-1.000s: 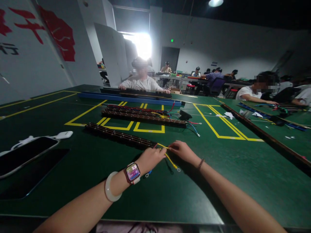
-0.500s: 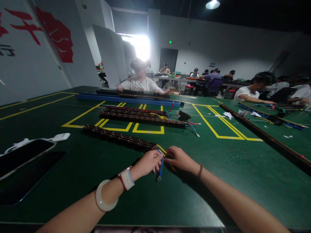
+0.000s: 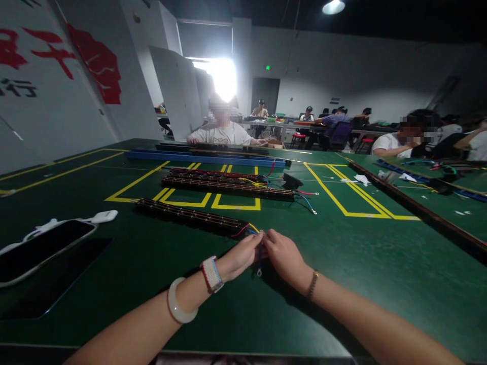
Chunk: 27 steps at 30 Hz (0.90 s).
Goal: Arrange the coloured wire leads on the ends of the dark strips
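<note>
My left hand (image 3: 243,256) and my right hand (image 3: 283,253) meet at the near end of a long dark strip (image 3: 190,215). Both are closed, fingertips pinched together around the strip's wires. A yellow wire (image 3: 253,227) runs from the strip's end into the fingers, while a thin red wire (image 3: 239,232) curls loose beside it. Below the hands hangs a ring terminal (image 3: 259,272) on a dark blue wire. The exact grip inside the fingers is hidden.
Further back lie more dark strips (image 3: 228,187) with coloured leads and a blue channel (image 3: 205,158). A phone (image 3: 45,248) rests at left. One long brown strip (image 3: 411,203) crosses the right side. Across the green table (image 3: 342,284) sits a person (image 3: 222,133).
My hands have come together, the fingertips now touching. The left hand has moved right and closed further over the wires. The blue wire shows less, and the red one now sticks out.
</note>
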Each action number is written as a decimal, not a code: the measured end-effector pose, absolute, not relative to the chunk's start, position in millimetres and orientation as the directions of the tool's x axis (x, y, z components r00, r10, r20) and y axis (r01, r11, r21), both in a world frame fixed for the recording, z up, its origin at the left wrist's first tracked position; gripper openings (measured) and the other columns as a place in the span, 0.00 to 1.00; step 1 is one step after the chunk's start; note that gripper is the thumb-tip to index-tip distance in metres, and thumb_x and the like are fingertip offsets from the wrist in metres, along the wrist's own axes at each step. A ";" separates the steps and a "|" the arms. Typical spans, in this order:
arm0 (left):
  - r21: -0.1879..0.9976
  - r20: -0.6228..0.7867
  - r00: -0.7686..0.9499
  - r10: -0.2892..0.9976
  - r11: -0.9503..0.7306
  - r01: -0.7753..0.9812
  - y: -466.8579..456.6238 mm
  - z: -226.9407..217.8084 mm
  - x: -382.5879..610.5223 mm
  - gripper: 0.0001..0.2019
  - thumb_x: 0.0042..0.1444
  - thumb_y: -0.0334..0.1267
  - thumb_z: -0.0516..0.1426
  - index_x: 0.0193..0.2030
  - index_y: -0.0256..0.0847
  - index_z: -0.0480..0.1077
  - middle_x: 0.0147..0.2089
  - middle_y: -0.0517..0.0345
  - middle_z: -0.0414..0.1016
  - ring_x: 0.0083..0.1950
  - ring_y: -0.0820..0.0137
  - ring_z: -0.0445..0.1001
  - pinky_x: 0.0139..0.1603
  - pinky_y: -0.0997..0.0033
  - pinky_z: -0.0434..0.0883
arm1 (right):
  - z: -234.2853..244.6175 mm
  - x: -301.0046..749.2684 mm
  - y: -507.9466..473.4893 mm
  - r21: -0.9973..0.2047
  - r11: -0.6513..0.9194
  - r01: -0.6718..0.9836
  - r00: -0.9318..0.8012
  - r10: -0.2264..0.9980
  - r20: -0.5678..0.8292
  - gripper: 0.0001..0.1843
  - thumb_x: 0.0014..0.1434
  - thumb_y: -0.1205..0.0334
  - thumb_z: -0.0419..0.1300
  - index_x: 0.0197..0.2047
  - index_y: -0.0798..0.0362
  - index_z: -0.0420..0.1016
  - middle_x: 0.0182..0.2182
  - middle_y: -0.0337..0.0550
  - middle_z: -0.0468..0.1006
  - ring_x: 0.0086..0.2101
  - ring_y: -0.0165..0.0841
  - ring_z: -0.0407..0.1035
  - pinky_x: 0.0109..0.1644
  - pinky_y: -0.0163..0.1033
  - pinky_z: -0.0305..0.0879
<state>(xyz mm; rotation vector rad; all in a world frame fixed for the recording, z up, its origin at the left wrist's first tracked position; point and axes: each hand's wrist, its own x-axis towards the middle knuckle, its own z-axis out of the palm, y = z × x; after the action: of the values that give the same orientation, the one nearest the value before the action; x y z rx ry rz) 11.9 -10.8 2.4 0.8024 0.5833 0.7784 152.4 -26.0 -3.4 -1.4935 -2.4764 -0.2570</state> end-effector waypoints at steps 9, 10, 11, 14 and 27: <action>0.806 -0.298 0.444 0.845 0.472 -0.357 -0.6 -7.7 24.5 0.09 0.64 0.37 0.47 0.36 0.36 0.63 0.33 0.55 0.71 0.37 0.73 0.73 0.41 0.71 0.70 | 10.1 160.2 -27.4 -0.393 0.526 0.754 -0.446 0.849 0.282 0.09 0.58 0.71 0.54 0.39 0.54 0.74 0.34 0.45 0.68 0.36 0.34 0.62 0.42 0.38 0.63; 0.819 -0.310 0.423 0.852 0.465 -0.336 -0.8 -8.0 24.8 0.08 0.64 0.37 0.47 0.36 0.37 0.62 0.33 0.56 0.70 0.36 0.73 0.72 0.39 0.72 0.70 | 12.9 162.5 -26.8 -0.438 0.525 0.730 -0.451 0.851 0.268 0.09 0.59 0.69 0.54 0.39 0.53 0.75 0.34 0.45 0.67 0.37 0.34 0.62 0.43 0.38 0.62; 0.829 -0.317 0.408 0.856 0.459 -0.320 -1.3 -8.3 24.8 0.08 0.64 0.37 0.47 0.36 0.37 0.62 0.33 0.56 0.70 0.36 0.74 0.72 0.38 0.72 0.70 | 15.3 164.6 -25.9 -0.473 0.517 0.713 -0.451 0.855 0.255 0.09 0.59 0.67 0.54 0.38 0.52 0.76 0.34 0.44 0.67 0.38 0.34 0.62 0.44 0.39 0.62; 0.838 -0.317 0.402 0.859 0.453 -0.305 -2.5 -7.9 24.3 0.08 0.64 0.38 0.47 0.38 0.37 0.62 0.35 0.54 0.71 0.36 0.73 0.73 0.38 0.71 0.71 | 19.8 169.3 -22.7 -0.542 0.487 0.685 -0.444 0.869 0.220 0.10 0.60 0.64 0.55 0.40 0.51 0.77 0.34 0.44 0.66 0.39 0.35 0.62 0.45 0.41 0.62; 0.822 -0.286 0.472 0.834 0.467 -0.327 -1.4 -5.8 20.1 0.11 0.65 0.39 0.44 0.37 0.37 0.62 0.35 0.54 0.73 0.33 0.73 0.73 0.38 0.70 0.71 | 12.4 173.9 -18.2 -0.514 0.344 0.786 -0.280 0.939 0.200 0.08 0.53 0.60 0.60 0.35 0.53 0.68 0.29 0.40 0.70 0.30 0.31 0.62 0.31 0.34 0.57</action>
<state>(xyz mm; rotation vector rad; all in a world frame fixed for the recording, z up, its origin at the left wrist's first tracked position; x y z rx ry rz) 20.1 -1.4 -5.8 0.7731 0.7654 0.8049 173.9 -18.2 12.4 -1.5053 -2.1459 0.4371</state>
